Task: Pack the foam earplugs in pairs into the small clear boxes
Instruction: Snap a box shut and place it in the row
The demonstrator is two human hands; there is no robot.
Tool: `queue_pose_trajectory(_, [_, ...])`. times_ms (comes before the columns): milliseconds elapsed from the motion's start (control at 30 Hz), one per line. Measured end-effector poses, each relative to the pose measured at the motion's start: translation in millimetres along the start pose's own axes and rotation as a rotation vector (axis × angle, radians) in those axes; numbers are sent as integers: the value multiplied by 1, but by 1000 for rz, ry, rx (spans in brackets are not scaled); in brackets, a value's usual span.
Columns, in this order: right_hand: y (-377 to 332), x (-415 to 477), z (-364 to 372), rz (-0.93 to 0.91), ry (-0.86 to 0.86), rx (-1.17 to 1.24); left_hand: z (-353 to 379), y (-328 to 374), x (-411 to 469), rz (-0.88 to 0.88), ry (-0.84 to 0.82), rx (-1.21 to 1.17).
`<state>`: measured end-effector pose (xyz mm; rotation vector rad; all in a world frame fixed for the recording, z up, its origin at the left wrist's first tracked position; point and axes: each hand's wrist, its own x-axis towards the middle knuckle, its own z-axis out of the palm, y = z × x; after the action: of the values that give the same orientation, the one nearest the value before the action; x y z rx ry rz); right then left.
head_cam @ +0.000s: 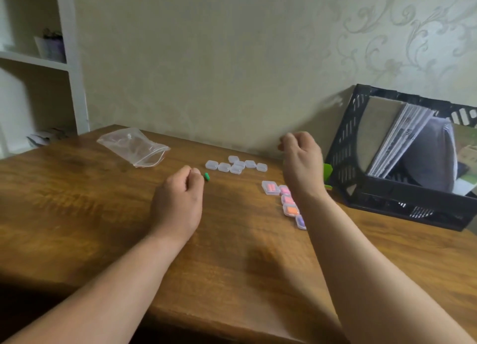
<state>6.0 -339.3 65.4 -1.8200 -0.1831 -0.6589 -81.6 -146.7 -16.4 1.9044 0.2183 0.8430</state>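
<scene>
A green foam earplug (206,176) pokes out at the fingertips of my left hand (178,204), which is curled low over the wooden table (103,214). Just beyond it lies a cluster of several empty small clear boxes (236,166). My right hand (300,160) hovers above the table near the wall, seen from the back. Its fingers are curled and nothing shows in them. Under my right forearm a row of closed boxes (271,188) runs toward me, holding pink, orange and purple earplugs; the forearm partly hides it.
A clear zip bag (134,146) lies at the table's far left. A black plastic crate (402,163) with papers stands tilted at the right against the wall, and a green object (327,170) peeks out beside it. White shelves (38,62) stand at the left.
</scene>
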Motion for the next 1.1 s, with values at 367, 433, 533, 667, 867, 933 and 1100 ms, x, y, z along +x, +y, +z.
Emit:
queue_pose_trajectory(367, [67,1,110,97,-321,-519,2,-2,4,-46,-74,10])
queue_pose_trajectory(433, [74,11,113,23,-332,-655,3,-4,6,-59,-90,24])
queue_pose_trajectory(533, [79,16,120,-74,-402,-810,4,-5,7,-62,-97,55])
queue_pose_trajectory(667, [81,14,123,-161,-484,-980,5,-5,7,-49,-102,64])
queue_pose_trajectory(867, [74,-1,120,-212,-388,-1051,6,-10,8,-85,-152,56])
queue_pose_trajectory(933, [73,-8,118,-218,-372,-1037,5,-10,8,-114,-173,54])
queue_pose_trajectory(1100, [57,-30,100,-148,-459,-869,4,-8,4,-120,-257,95])
